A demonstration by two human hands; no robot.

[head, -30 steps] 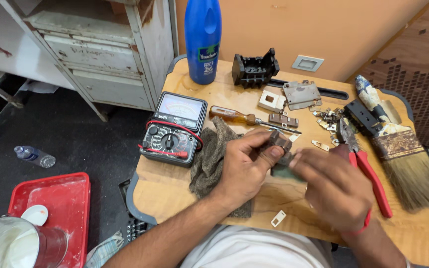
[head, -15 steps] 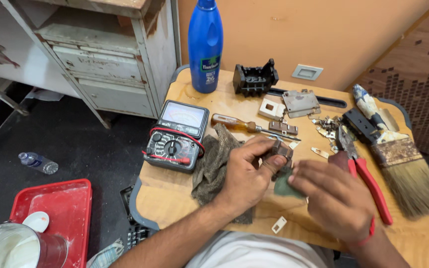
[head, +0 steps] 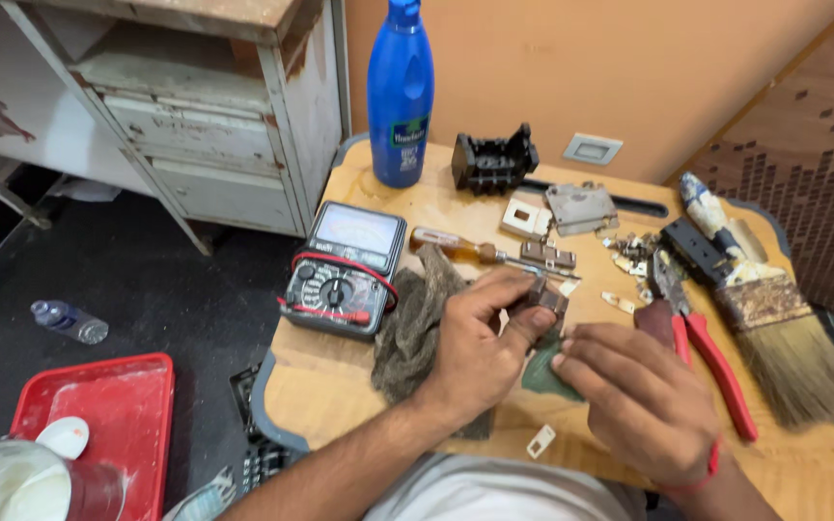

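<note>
My left hand grips a small dark switch part between thumb and fingers over the middle of the wooden table. My right hand rests beside it with fingers curled down on a dark green piece lying on the table; what the fingers pinch is hidden. A grey rag lies under my left wrist. A small white chip sits near the front edge.
A multimeter lies left. A blue bottle, black block, white plates, metal parts and screwdriver sit behind. Red pliers and a paintbrush lie right. A red tray is on the floor.
Both hands stay together over the table's middle. My left hand's fingers have shifted slightly around the small part; the view has tilted a little.
</note>
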